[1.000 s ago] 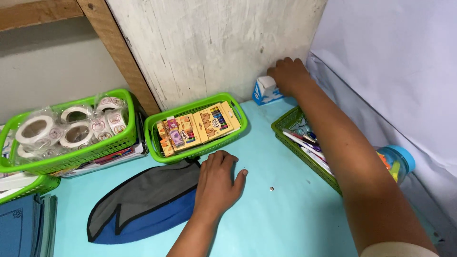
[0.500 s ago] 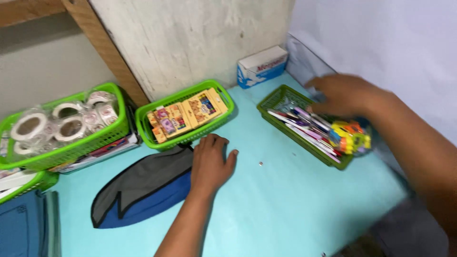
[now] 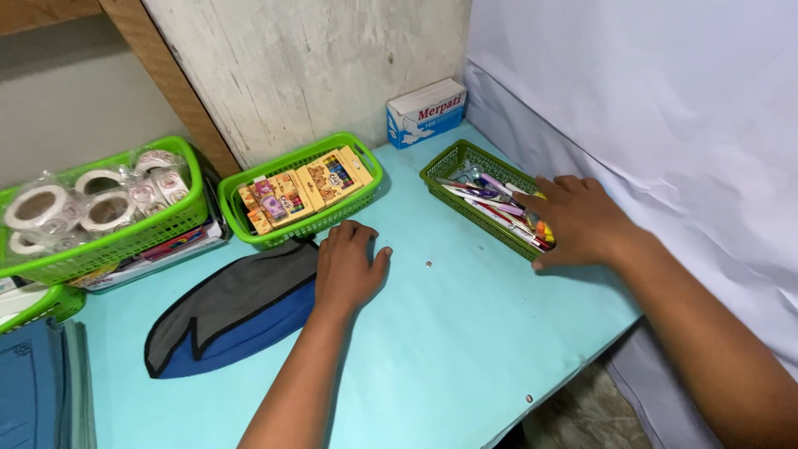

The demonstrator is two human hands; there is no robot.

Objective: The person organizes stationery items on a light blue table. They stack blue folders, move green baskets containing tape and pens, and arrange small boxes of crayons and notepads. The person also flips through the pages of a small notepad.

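My right hand [image 3: 578, 221] rests flat on the near end of a dark green basket [image 3: 455, 160] full of pens and markers, by the right wall. My left hand [image 3: 347, 269] lies palm down on the light blue tabletop [image 3: 449, 333], fingers spread, its wrist beside a grey and blue pouch [image 3: 229, 316]. Neither hand grips anything. Just beyond the left hand stands a bright green basket [image 3: 367, 187] holding small crayon boxes.
A white and blue box [image 3: 426, 113] stands against the back wall. A bright green basket [image 3: 125, 237] of tape rolls sits at the left over flat packets. Blue folders [image 3: 37, 387] lie at the lower left. A small dark speck [image 3: 429, 264] lies mid-table. The table's front edge runs near my right forearm.
My right hand has drawn back from the white and blue box at the wall and come down onto the pen basket. My left hand has stayed put.
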